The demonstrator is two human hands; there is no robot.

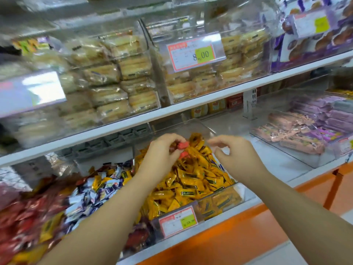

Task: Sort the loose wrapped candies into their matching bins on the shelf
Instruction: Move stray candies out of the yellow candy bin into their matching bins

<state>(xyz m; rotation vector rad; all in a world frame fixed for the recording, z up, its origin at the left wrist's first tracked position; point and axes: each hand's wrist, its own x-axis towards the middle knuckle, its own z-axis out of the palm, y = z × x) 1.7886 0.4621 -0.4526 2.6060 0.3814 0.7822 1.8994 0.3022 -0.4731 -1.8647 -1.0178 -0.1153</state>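
Note:
My left hand (164, 148) hovers over the clear bin of yellow wrapped candies (193, 180) and grips red wrapped candies (182, 145) in its curled fingers. A second red piece (183, 154) shows just below them. My right hand (231, 150) is beside it, over the back of the same bin, fingers loosely curled, with nothing visible in them. Left of the yellow bin lies a heap of white-and-blue wrapped candies (95, 192) mixed with yellow ones. Red wrapped candies (23, 217) fill the far-left area.
A price tag (178, 219) hangs on the yellow bin's front wall. A clear bin of pink and purple packs (305, 131) stands to the right, with bare white shelf (277, 161) between. Wrapped cakes (114, 88) fill the shelf above. The orange shelf edge (238, 226) runs below.

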